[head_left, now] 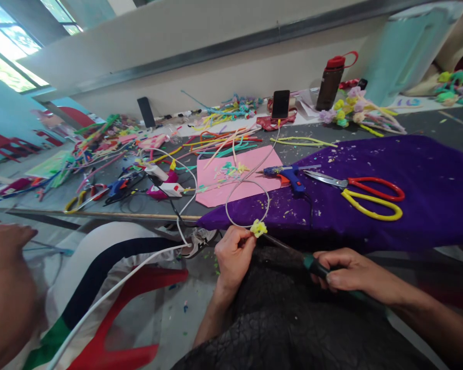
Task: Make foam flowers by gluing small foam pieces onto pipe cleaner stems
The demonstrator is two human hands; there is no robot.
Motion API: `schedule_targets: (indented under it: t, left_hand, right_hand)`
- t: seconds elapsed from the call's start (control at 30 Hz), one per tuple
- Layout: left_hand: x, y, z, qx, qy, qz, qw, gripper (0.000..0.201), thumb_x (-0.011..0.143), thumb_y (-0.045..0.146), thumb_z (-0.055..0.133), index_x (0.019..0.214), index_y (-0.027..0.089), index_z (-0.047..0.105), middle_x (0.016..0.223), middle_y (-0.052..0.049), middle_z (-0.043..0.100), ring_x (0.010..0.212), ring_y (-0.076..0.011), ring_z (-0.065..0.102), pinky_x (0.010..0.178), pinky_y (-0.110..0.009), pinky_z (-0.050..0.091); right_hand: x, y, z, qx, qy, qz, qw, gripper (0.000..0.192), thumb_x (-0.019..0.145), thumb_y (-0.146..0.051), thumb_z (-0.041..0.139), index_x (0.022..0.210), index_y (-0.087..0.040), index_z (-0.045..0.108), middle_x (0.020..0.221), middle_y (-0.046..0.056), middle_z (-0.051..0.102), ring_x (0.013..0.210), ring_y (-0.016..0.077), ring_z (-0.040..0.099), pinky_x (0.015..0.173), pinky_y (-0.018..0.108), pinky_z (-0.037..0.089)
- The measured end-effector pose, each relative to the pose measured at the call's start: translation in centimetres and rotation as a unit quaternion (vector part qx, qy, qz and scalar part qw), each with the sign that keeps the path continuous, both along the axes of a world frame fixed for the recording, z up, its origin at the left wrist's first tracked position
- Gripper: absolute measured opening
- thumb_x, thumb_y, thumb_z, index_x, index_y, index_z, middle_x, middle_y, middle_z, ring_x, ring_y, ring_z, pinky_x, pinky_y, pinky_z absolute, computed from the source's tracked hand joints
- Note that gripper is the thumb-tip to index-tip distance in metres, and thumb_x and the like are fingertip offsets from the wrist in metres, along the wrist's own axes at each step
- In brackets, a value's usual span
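- 2 own hands: left hand [234, 253], right hand [349, 271]
- 1 co-worker's hand [3, 277], far left
- 1 small yellow flower [258, 227]
- 1 white wire ring [247, 203]
- 1 blue glue gun [289, 176]
- 1 scissors [364, 192], red and yellow handles
- 2 phones: one upright [280, 104], one dark [146, 112]
- 1 bottle [331, 82]
- 1 pink sheet [237, 177]
- 1 purple cloth [409, 169]
- pipe cleaners: too many to count

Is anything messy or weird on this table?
Yes. Tiny coloured scraps are sprinkled over the purple cloth and pink paper, and pipe cleaners lie scattered in tangled heaps. The cloth hangs over the table edge.
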State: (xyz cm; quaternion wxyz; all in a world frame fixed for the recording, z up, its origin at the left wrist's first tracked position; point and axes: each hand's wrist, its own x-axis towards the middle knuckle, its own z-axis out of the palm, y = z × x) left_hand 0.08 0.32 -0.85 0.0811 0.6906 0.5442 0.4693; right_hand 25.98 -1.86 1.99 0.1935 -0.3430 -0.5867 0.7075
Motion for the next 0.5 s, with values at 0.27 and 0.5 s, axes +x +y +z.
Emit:
schedule_targets:
  t: [0.27, 0.5]
  left_hand:
    - [0.2, -0.1, 0.4, -0.072, -0.06, 0.001, 0.996, 0.009, 0.069, 0.018, 0.063, 0.063, 0.017, 0.057, 0.063, 0.003, 0.055, 0.056, -0.0079, 0.048, 0.054, -0.019, 0.037]
    - [-0.4, 0.3, 0.3, -0.241, -0.217, -0.022, 0.946, 0.013, 0.065, 0.025, 0.067, 0.065, 0.016, 0.057, 0.06, 0.004, 0.055, 0.054, -0.0081, 0.046, 0.054, -0.019, 0.036]
  right_hand:
    - [-0.1, 0.1, 0.3, 0.058, -0.024, 0.013, 0.998, 0.026, 0.077, -0.04, 0.054, 0.068, -0.015, 0.054, 0.078, 0.002, 0.048, 0.07, 0.0137, 0.044, 0.062, 0.026, 0.034]
    - [0.4, -0.6, 1.2, 0.173, -0.081, 0.024, 0.981, 0.028, 0.078, -0.038, 0.055, 0.064, -0.017, 0.044, 0.077, 0.0, 0.041, 0.071, 0.0135, 0.041, 0.064, 0.026, 0.032]
